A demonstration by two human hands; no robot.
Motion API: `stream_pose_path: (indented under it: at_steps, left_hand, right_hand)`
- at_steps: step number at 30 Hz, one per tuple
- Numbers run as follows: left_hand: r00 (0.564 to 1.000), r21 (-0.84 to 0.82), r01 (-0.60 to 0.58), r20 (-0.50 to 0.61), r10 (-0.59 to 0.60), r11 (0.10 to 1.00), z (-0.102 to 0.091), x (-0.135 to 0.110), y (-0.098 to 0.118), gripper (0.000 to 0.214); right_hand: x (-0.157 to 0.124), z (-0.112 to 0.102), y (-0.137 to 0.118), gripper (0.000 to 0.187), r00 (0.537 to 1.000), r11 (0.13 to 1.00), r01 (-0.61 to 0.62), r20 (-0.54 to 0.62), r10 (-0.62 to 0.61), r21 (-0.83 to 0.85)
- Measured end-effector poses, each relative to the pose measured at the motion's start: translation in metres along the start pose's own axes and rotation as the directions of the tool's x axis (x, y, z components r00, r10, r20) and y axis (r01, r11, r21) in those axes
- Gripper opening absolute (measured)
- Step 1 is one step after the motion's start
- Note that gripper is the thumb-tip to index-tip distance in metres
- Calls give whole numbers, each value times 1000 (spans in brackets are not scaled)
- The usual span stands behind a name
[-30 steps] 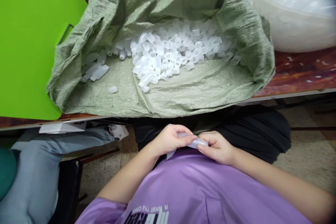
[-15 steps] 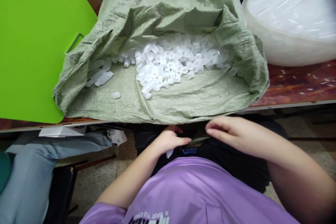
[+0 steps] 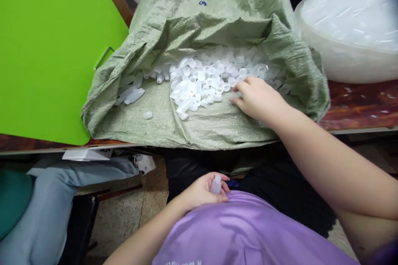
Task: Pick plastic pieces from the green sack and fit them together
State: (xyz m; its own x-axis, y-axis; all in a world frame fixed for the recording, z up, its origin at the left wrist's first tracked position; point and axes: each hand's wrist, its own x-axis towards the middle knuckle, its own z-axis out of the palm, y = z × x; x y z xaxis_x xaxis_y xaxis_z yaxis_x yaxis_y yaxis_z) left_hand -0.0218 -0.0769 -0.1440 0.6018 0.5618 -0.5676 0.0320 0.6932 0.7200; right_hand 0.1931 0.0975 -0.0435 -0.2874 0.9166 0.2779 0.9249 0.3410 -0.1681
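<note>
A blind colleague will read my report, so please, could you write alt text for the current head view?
A person's right hand is in the mouth of a green sack, beside many small whitish pieces; the left hand, near the lap, holds a translucent piece. A bright green panel is at left, a heaped bowl at right.

Left hand [image 3: 202,192] curled close, right hand [image 3: 259,99] extended forward

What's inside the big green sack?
Lots of small whitish pieces, with the right hand at their edge. The top of the green sack hides whatever lies deeper in.
</note>
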Motion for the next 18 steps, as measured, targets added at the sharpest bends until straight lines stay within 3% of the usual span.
stream_pose_path:
  at_steps: [2,4,5,7,9,13,18]
  left_hand:
    - [997,-14,56,52,-55,998,-5,-7,3,50]
    - [994,16,78,78,-79,997,-7,-11,9,45]
    - [994,44,69,80,-73,997,-7,-12,14,44]
    - [997,138,12,70,-22,990,-3,-12,25,42]
    - [997,279,-72,59,58,957,2,-9,37,39]
    - [994,513,-110,77,82,851,14,-1,52,38]
    - [999,563,-30,32,14,826,19,4,56,37]
  right_hand:
    - [-21,-16,-4,30,999,984,-24,34,18,177]
    - [-46,-31,-10,31,985,920,-15,166,-55,392]
    - [-60,-36,-13,29,952,876,13,264,-158,481]
    - [-85,-39,-20,22,834,807,46,422,-355,588]
    - [-107,-33,-28,18,762,784,34,491,-422,620]
    - [-131,-12,-35,23,803,720,-46,455,-386,692]
    - [-137,-8,-32,22,793,601,0,366,-487,799]
